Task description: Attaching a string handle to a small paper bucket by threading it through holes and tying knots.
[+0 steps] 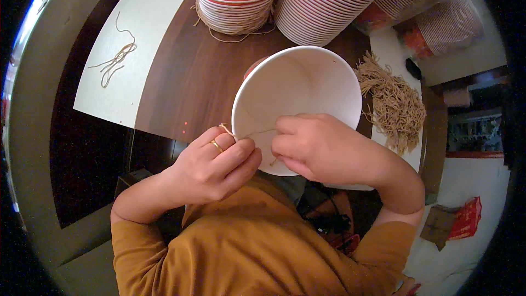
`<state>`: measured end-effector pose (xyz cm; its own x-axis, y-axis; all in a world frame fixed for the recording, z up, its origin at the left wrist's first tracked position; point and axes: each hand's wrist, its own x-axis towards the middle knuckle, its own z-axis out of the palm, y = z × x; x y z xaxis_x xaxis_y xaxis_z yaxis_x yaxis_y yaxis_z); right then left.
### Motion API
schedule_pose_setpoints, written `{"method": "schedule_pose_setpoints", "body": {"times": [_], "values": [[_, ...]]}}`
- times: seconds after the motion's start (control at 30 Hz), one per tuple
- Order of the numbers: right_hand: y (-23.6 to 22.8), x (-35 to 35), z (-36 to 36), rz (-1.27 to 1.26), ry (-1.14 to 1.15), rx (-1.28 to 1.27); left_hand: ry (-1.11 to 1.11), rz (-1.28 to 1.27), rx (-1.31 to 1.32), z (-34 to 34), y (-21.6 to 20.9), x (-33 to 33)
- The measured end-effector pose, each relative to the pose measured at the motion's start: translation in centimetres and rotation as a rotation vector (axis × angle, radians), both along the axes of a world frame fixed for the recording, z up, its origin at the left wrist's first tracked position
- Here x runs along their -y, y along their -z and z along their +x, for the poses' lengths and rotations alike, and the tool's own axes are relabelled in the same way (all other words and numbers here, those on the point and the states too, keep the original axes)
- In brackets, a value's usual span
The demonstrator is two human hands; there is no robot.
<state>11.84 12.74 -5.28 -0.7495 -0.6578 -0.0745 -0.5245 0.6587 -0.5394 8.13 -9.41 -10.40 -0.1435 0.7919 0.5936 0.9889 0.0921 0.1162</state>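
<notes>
A white-lined paper bucket [307, 71] is tipped toward me at the table's near edge, its open mouth facing me. A thin tan cord [258, 132] runs across the mouth between my hands. My left hand [216, 164], with a ring on one finger, is closed in a pinch on the cord at the left side of the rim. Over the opening, my right hand [315, 145] has its fingers closed around the cord farther along, and a short tail shows below them. The bucket's outer side is mostly hidden.
Behind the bucket stand nested stacks of orange-and-white buckets [329, 8], one with cords [235, 26] draped round it. A heap of tan cords [395, 107] lies right; a few loose cords [118, 57] lie left on the table [181, 71]. Plastic-wrapped stacks [449, 24] sit far right.
</notes>
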Motion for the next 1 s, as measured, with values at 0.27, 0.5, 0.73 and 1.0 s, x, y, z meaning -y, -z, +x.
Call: {"method": "schedule_pose_setpoints", "body": {"times": [0.27,0.5,0.73,1.0], "values": [[0.2,0.5,0.5,0.012,-0.042,-0.081,0.017,0.021,-0.001,-0.2,-0.1,-0.2],[-0.4,0.4,1.0,-0.072,0.007,-0.045,-0.008,-0.024,0.046,-1.3,-0.7,0.1],[0.4,1.6,1.7,-0.133,0.395,-0.129,-0.032,0.233,0.367,-2.8,0.4,-1.0],[0.6,2.5,0.2,-0.297,0.557,-0.015,-0.233,0.493,0.549,-0.7,4.1,-2.0]]}}
